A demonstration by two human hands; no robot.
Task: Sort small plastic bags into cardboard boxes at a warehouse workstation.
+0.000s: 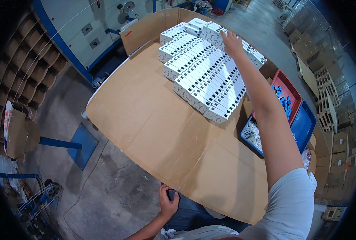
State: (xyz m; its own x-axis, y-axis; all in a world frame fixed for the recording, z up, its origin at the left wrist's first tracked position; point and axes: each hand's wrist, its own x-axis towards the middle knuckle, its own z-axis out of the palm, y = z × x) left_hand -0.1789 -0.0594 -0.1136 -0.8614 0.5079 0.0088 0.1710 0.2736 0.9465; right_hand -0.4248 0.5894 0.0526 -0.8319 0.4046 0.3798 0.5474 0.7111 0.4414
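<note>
Many slim white boxes (204, 66) with black marks stand packed in close rows on a cardboard-covered table (154, 120). My right arm is stretched across the table, and my right hand (233, 43) is at the far rows. Its fingers are apart over a raised group of white boxes (212, 33); whether they press on a box is hard to see. Low at the table's near edge, beside my dark trousers, is my left hand (168, 203). Its fingers and thumb curl round something dark that I cannot make out.
Right of the boxes, partly behind my forearm, stand a red tray (288, 86) with small blue pieces, a blue bin (251, 138) of white pieces and another blue tray (304, 124). Cardboard walls (148, 32) edge the table's far side. A blue-footed stand (82, 146) is at left.
</note>
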